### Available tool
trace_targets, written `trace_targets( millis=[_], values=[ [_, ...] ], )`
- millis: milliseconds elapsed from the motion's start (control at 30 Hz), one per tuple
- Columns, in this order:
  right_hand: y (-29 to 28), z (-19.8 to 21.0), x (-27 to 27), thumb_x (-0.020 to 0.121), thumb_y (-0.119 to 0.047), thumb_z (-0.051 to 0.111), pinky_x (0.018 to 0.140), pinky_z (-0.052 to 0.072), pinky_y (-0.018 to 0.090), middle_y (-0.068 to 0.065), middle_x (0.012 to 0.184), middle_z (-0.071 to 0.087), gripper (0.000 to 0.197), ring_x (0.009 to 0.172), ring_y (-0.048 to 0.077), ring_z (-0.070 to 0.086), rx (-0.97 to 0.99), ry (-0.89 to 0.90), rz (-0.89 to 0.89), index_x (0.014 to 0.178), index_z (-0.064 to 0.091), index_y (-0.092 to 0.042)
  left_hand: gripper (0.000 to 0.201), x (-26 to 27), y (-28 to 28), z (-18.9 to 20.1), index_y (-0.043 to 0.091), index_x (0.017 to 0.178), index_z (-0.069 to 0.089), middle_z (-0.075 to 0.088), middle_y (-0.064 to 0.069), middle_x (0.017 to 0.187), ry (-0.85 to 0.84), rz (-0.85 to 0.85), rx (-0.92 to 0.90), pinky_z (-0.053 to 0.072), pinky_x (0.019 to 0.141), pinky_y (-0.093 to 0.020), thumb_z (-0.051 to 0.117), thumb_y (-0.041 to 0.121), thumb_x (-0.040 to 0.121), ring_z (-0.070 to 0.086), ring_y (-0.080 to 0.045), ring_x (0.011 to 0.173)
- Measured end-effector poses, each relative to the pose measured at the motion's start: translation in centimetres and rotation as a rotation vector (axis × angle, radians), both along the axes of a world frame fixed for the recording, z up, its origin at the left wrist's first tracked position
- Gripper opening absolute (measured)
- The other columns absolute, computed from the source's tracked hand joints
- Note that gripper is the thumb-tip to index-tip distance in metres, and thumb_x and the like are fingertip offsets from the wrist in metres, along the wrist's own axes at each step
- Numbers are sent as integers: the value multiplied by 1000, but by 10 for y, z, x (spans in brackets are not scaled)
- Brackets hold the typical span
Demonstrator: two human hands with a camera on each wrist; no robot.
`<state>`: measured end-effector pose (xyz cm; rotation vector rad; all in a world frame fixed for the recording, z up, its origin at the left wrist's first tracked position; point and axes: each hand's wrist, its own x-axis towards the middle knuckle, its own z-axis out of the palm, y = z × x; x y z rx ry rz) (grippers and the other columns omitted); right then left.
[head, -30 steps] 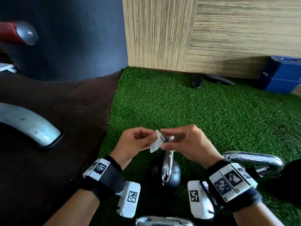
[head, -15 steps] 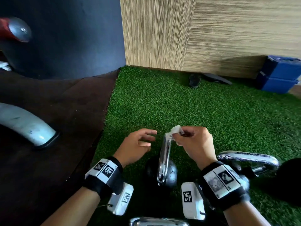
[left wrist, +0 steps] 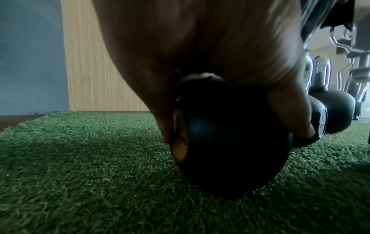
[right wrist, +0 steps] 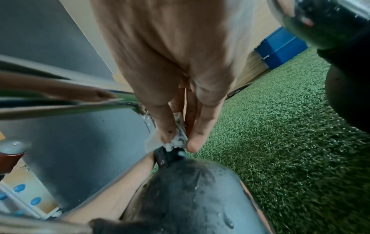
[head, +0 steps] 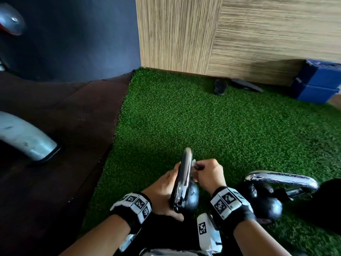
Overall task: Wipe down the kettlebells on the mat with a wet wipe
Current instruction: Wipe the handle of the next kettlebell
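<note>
A black kettlebell [head: 191,198] with a chrome handle [head: 182,174] stands on the green turf mat [head: 184,117]. My left hand [head: 164,191] grips its ball from the left, palm over the top and thumb and fingers curled round it [left wrist: 230,150]. My right hand [head: 206,172] pinches a crumpled white wet wipe [right wrist: 176,139] against the handle where it joins the ball. The ball [right wrist: 190,197] shows water droplets. A second kettlebell [head: 267,202] sits to the right. Another chrome handle [head: 166,253] shows at the bottom edge.
Blue blocks [head: 317,80] and dark sandals [head: 219,86] lie by the wood-panel wall at the back. Dark rubber flooring [head: 55,154] borders the mat on the left, with a grey curved metal leg [head: 24,139] on it. More kettlebells [left wrist: 338,110] stand beyond.
My left hand let go of the wipe and dropped onto the kettlebell's ball. My right hand carried the wipe down along the handle's right side.
</note>
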<state>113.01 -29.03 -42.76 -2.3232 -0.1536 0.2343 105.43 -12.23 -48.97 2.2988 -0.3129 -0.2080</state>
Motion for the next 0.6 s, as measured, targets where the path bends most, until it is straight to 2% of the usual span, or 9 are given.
trace_targets(
  millis=[67,100,133,200,267,367,467,533,600],
  values=[
    [4,2,3,87,-12,71,56,55,21,3,71,74,16,70,18,71,-27,-12,39,73,77,-10,156,-1,-1,3,44,155,-11,23,26,147,-2,8,13,28,116,-19,96,48,43,32,1,134],
    [5,4,5,88,-11,69,56,54,20,4,72,74,17,72,19,71,-45,-28,55,73,77,-9,154,-1,-1,4,43,155,-10,23,30,141,6,10,18,29,116,-23,96,48,44,32,0,132],
    [5,5,8,88,-9,69,52,50,14,3,71,73,17,69,17,70,-47,-56,62,73,77,-10,152,-1,0,6,41,156,-9,21,35,133,10,7,24,30,116,-26,96,48,46,31,1,129],
    [6,8,11,88,-9,71,43,39,6,-4,65,70,18,58,6,64,-1,-148,54,71,77,-14,149,0,2,9,35,156,-8,17,40,123,8,-6,47,27,115,-25,95,48,49,27,5,123],
    [6,8,12,87,-13,73,45,39,6,-8,65,69,16,54,-1,59,80,-246,29,72,76,-17,148,0,2,9,32,157,-7,20,35,129,15,-2,63,26,115,-23,95,47,50,28,3,126],
    [6,5,10,86,-15,76,50,40,8,-10,69,71,11,60,1,64,101,-270,41,76,77,-21,144,0,1,11,34,155,-2,25,27,138,49,23,65,32,115,-24,96,43,50,35,-5,132],
    [6,8,16,84,-10,77,54,52,16,-13,69,71,12,61,-1,66,94,-276,79,81,79,-22,143,1,2,13,30,156,-1,24,27,137,77,28,46,28,111,-13,97,40,53,33,2,129],
    [6,13,19,84,-2,73,49,48,11,-15,72,70,20,55,-4,63,133,-352,100,89,79,-20,139,2,5,14,22,157,4,22,26,136,58,8,62,23,108,-7,97,39,55,30,6,127],
    [8,19,18,84,6,69,56,50,13,-3,87,74,30,60,-2,62,186,-395,144,100,76,-17,135,4,7,16,18,158,9,17,26,133,44,-18,114,19,107,-7,96,41,57,25,8,123]
  ],
)
